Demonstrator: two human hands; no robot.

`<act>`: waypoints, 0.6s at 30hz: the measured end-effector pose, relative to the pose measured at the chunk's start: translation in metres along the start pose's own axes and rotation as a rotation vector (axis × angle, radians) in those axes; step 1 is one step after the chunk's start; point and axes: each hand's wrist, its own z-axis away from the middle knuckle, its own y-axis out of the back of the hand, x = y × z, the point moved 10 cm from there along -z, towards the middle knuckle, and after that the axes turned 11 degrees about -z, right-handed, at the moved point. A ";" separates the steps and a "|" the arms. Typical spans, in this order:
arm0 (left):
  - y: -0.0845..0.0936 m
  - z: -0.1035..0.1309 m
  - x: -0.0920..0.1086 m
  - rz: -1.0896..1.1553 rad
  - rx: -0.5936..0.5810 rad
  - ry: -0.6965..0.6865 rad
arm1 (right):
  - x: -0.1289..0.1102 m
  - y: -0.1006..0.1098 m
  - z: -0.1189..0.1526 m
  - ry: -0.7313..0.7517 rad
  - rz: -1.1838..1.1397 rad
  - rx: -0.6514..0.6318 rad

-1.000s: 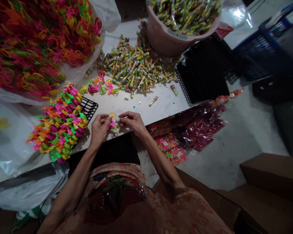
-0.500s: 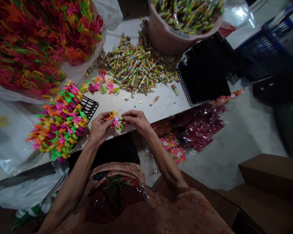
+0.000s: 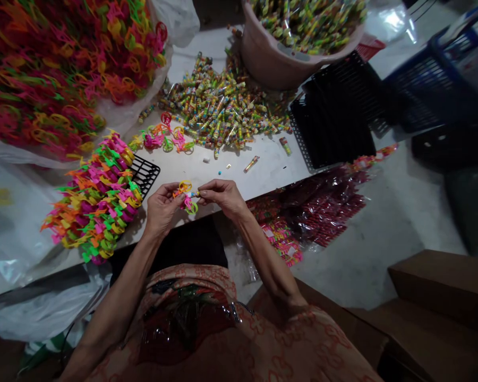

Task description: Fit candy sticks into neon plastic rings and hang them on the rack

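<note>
My left hand [image 3: 162, 207] pinches a small bunch of neon plastic ring toys [image 3: 186, 195], orange, pink and green, just above the near edge of the white table [image 3: 239, 175]. My right hand [image 3: 222, 195] meets it from the right, its fingertips closed on a small wrapped candy stick at the bunch. A few loose ring toys [image 3: 163, 138] lie farther back on the table. Behind them spreads a heap of wrapped candy sticks [image 3: 223, 111].
A black wire tray [image 3: 145, 172] piled with finished neon toys [image 3: 97, 199] stands at my left. A big bag of neon toys [image 3: 51, 69] fills the far left. A pink tub of candy [image 3: 290, 48] and black trays [image 3: 334, 122] stand at the back right. Red packets [image 3: 318, 207] lie on the floor.
Both hands have lifted slightly and drawn closer together. The bunch of ring toys has turned between my fingers, with the orange ring now on top.
</note>
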 end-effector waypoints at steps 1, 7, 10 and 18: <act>0.002 0.000 0.002 -0.041 0.023 -0.024 | -0.003 -0.002 0.001 0.023 0.032 0.001; 0.004 -0.001 -0.007 -0.081 0.042 0.021 | -0.004 -0.002 -0.001 0.071 0.173 -0.014; 0.006 -0.002 -0.003 -0.099 0.063 0.014 | -0.013 -0.007 0.000 0.161 0.412 -0.057; 0.010 0.016 0.044 -0.318 0.082 -0.153 | -0.037 -0.058 0.011 0.689 1.455 -0.051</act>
